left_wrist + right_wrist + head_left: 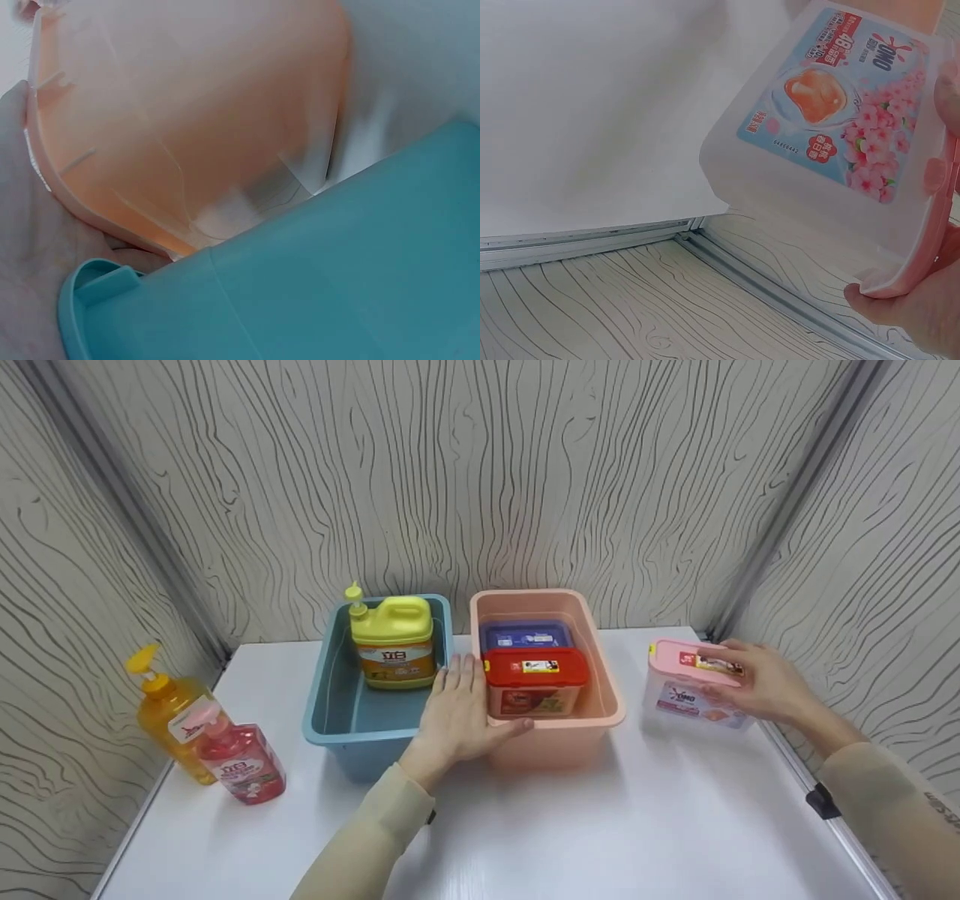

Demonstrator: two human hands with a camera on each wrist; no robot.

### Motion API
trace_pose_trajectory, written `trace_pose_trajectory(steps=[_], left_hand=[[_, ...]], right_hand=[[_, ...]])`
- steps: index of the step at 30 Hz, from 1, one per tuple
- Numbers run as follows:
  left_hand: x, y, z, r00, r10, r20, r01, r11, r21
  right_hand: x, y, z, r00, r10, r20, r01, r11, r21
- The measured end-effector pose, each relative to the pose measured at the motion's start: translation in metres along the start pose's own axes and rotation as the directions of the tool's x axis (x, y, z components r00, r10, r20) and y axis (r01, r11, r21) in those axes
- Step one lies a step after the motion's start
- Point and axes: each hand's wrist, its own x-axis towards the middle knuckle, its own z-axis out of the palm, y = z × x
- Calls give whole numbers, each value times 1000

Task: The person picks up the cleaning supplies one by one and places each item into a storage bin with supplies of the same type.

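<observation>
My left hand (456, 716) lies with straight fingers over the neighbouring rims of a blue basin (371, 736) and a peach basin (555, 746). In the left wrist view it appears at the peach basin's rim (90, 214), beside the blue basin (315, 277). On the right, my right hand (772, 682) grips a clear laundry pod box (697, 703) by its pink lid, fingers across the top. The box's blossom label (840, 105) shows in the right wrist view, thumb at the lid edge. Inside the peach basin sit a red-lidded box (536, 666) and a dark blue-lidded box (525, 635).
A yellow detergent jug (394, 634) with a pump stands in the blue basin. Left of it on the white table (585, 832) are an amber pump bottle (169, 709) and a pink pump bottle (244, 765). Patterned panels (450, 472) enclose the back and sides.
</observation>
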Motion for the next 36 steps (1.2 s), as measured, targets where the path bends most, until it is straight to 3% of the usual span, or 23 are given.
trace_pose_trajectory(steps=[17, 36], left_hand=[[-1, -1, 1, 1000, -6, 9, 7, 1000, -22], [1, -1, 1, 1000, -2, 0, 2, 999, -35]], right_hand=[[2, -24, -23, 998, -46, -33, 45, 998, -43], [2, -54, -43, 986, -146, -85, 145, 989, -17]])
